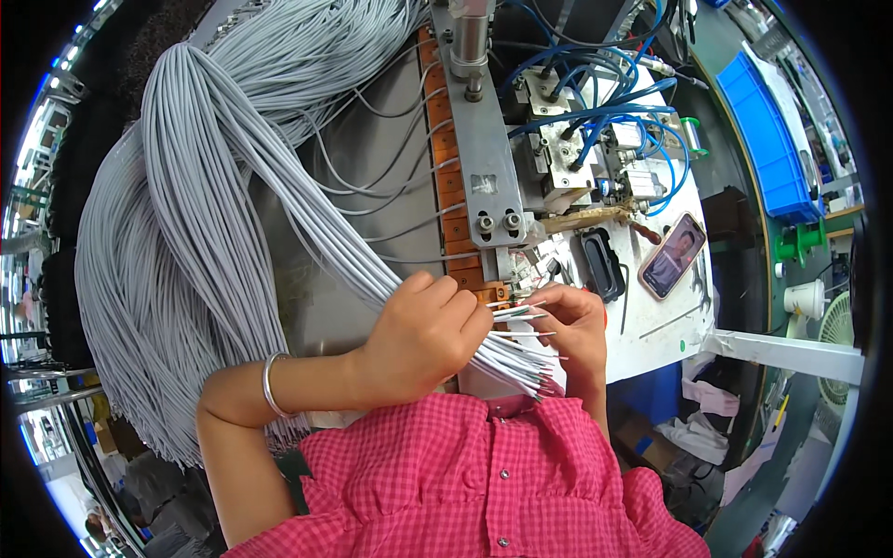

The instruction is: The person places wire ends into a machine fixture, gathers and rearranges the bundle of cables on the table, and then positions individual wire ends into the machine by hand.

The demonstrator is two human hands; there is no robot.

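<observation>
My left hand (428,330) is closed round a thick bundle of grey cables (316,219) in front of my chest. Out of its far side fan the loose cable ends (512,361), with white inner wires and dark tips. Just to the right, my right hand (577,327) has its thumb and fingers pinched at a few of the upper cable ends. Exactly how many it grips is hidden by the fingers. Beyond both hands runs a row of orange-brown blocks (448,149), into which several single grey cables lead from the left.
A large heap of grey cables (121,270) hangs over the left side. A metal press fixture (488,177) with blue air hoses (614,112) stands ahead. On the white bench top lie a phone (672,256), a black case (603,265) and a hex key (623,299). A blue bin (767,139) is far right.
</observation>
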